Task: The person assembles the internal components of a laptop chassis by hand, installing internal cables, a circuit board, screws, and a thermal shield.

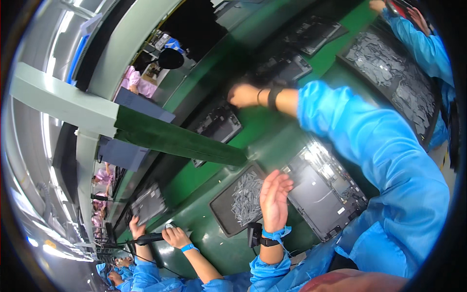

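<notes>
I work at a dark green tabletop (267, 141) with a dull shine, and along its far side runs a brighter green belt (177, 190), slanting from lower left to upper right in my view. Past the belt I see a person in pink (146, 88), and strip lights (64, 22) glow at the far left.

My right grip (242, 95) reaches across to the belt, at the upper right end of a dark laptop part (221, 126); it is blurred, so I cannot tell whether it is wide, narrow or holding anything. My left grip (275, 194) is wide, palm showing and fingers loosely bent, between the small tray (217, 208) of grey strips (247, 197) and the laptop base (316, 202). Its fingertips overlap the base's near-left edge in my view; I cannot tell if they touch.

The base lies flat just in front of my body, under my right forearm. A band of green tabletop shows between the small tray and the belt. A padded green beam (185, 135) crosses above the belt, its end close to that tray's upper edge. On my right, a large black tray (360, 80) heaped with grey pieces (389, 73) limits the side; on my left, a co-worker's hand (176, 236) is near the belt.
</notes>
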Available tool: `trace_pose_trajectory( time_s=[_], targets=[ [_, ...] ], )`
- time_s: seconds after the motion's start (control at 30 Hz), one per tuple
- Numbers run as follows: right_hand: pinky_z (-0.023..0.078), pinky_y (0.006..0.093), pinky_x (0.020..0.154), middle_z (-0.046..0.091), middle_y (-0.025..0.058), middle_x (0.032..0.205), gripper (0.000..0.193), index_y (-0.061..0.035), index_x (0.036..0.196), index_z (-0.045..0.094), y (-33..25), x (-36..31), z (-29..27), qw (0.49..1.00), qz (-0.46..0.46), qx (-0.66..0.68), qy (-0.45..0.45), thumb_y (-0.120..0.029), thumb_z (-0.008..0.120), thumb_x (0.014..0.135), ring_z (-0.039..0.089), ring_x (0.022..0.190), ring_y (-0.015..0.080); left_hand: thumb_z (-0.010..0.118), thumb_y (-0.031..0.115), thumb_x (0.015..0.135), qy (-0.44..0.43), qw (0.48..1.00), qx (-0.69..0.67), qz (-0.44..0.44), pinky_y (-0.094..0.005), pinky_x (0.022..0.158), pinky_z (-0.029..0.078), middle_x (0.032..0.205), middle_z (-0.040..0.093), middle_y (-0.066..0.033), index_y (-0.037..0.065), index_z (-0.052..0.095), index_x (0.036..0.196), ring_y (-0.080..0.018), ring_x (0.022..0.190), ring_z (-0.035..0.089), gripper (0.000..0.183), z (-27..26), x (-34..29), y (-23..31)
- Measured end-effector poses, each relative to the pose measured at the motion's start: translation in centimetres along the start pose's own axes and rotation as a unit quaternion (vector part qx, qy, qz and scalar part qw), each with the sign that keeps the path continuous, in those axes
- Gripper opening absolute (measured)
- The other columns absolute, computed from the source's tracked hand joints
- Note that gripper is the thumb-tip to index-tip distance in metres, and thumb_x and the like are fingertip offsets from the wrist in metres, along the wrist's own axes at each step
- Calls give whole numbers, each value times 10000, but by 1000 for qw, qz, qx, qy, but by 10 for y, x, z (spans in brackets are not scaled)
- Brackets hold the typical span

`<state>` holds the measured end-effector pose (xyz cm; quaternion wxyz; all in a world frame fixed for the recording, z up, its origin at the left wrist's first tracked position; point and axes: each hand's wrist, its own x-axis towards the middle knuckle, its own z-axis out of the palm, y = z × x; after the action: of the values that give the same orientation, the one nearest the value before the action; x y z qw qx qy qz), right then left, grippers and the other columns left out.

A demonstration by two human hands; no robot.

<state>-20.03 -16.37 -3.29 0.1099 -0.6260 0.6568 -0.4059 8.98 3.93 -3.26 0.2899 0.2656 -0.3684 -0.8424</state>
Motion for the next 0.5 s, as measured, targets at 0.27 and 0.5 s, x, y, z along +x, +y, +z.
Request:
trace_pose_trajectory(
  time_s=[0.27,0.5],
  targets=[
    [544,399,861,701,203,1020,268,-50,960,746,64,-96,-164,871,268,-410,-38,-199,617,780,683,986,328,520,87,955,-38,996,-46,-64,-340,829,510,1064,645,-136,8,527,1226,-240,915,636,282,0,5,-4],
    [561,406,767,708,204,971,386,39,953,713,89,-109,-143,900,414,-97,93,-297,664,769,707,841,319,514,74,947,-46,989,-89,-105,-337,803,509,1036,625,-97,50,514,1206,-226,910,614,260,18,23,-8]
  ],
)
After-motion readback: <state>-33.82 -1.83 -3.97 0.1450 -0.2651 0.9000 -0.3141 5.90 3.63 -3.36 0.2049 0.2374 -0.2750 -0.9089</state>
